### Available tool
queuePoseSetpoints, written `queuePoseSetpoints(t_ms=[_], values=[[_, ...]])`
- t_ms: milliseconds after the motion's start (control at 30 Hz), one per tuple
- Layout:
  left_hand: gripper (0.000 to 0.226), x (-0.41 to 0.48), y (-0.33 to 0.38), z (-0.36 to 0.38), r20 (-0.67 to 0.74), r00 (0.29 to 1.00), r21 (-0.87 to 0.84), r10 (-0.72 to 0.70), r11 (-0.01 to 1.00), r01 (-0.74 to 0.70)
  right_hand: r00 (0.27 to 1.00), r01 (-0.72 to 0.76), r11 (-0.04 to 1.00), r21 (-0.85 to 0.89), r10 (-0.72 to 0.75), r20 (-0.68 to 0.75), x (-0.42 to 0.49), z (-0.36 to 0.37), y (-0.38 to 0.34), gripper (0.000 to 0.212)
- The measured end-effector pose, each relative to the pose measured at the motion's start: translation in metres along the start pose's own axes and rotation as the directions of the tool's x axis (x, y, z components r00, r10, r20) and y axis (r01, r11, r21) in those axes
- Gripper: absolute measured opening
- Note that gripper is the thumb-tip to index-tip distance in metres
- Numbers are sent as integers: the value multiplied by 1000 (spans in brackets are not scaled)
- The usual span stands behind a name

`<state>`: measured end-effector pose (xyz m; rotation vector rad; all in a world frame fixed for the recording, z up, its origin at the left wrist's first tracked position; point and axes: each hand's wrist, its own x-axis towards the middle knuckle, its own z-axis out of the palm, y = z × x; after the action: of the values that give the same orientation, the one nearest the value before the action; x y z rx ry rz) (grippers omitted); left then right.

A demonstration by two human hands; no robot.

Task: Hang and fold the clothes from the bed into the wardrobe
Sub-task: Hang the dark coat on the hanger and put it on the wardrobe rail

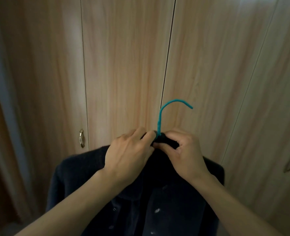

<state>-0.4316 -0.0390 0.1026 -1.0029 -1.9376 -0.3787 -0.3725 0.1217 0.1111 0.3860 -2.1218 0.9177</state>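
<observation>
Plainly, risk: the wardrobe doors [127, 68] are shut and both hands are busy, so freeing one could let the jacket [83, 181] slide off.
Collar: pinched by left hand [129, 150] and right hand [186, 151], fingers closed.
Hanger [159, 116]: hook at twelve o'clock from the fingers.
Jacket: hangs toward six o'clock.

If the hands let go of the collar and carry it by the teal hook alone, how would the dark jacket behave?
The dark jacket is probably floppy: it drapes off the hanger's shoulders. Its thick fabric suggests some weight, so it may swing. The teal hook looks thin and might twist in the fingers.
</observation>
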Motion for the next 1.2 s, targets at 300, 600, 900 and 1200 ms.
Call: queuePoseSetpoints(t_ms=[300,600,900,1200], values=[[38,26,-24,58,104,983,-59,-152,986,159,982,31,995,95,-48,182,43,16,74,11],[15,56,-31,103,110,967,60,-228,973,223,956,146,987,70,-159,246,84,14,142,23],[17,49,-49,126,186,966,-29,-180,982,189,936,-8,985,170,-53,348,101,19,166,34],[18,18,-66,155,229,972,-148,-60,984,96,946,-287,954,-88,297,130,60,28,192,14]])
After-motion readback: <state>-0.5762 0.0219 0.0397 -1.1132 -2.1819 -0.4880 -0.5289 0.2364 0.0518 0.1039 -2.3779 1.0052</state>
